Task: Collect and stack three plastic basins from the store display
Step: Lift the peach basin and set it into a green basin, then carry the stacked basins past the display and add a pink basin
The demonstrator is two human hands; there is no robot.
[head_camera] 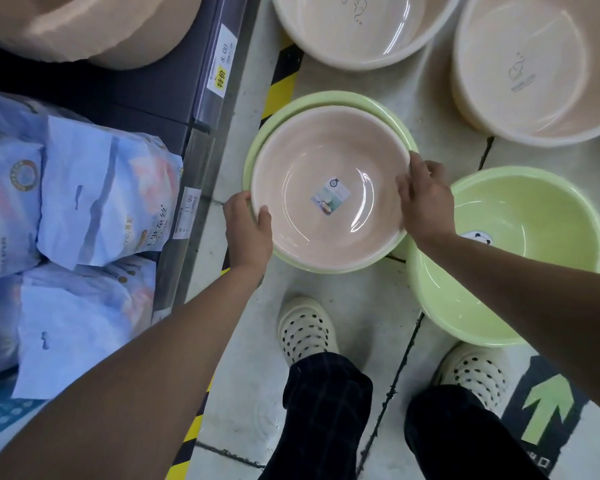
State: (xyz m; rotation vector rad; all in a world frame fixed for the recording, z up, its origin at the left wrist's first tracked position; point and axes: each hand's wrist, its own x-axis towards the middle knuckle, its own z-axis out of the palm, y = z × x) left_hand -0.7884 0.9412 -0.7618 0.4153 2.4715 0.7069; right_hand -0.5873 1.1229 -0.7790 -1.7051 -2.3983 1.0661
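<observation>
From the head view, the left hand (248,225) and right hand (426,199) each grasp opposite rims of a pink basin (329,188), nested inside a green basin (326,98) above the floor (243,306). Another green basin (520,244) sits on the floor just right of them.

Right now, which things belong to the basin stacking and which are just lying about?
In the job: pink basin nested in a green basin, held by the left hand and right hand; loose green basin.
Lying about: blue packs, price tags, floor arrow.
</observation>
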